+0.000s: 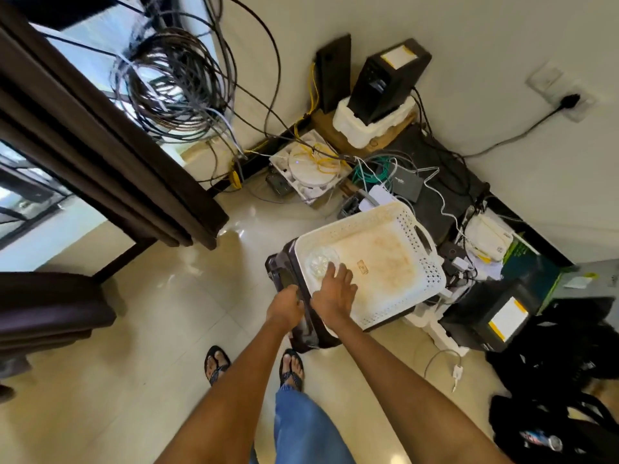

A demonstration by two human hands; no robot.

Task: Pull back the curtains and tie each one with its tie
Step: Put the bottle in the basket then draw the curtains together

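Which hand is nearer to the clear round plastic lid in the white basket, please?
Right. The right hand has its fingertips at the clear round plastic lid; the left hand is lower-left, outside the white basket.

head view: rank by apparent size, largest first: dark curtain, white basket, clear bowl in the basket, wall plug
1. dark curtain, largest by far, though it hangs nearer the camera
2. white basket
3. clear bowl
4. wall plug, smallest, but farthest away

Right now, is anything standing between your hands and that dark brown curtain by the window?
Nothing visible does. Only bare glossy tile floor lies between them. Both hands are busy elsewhere: the left hand grips the dark case, and the right hand rests in the white perforated plastic basket, away from the dark brown curtain.
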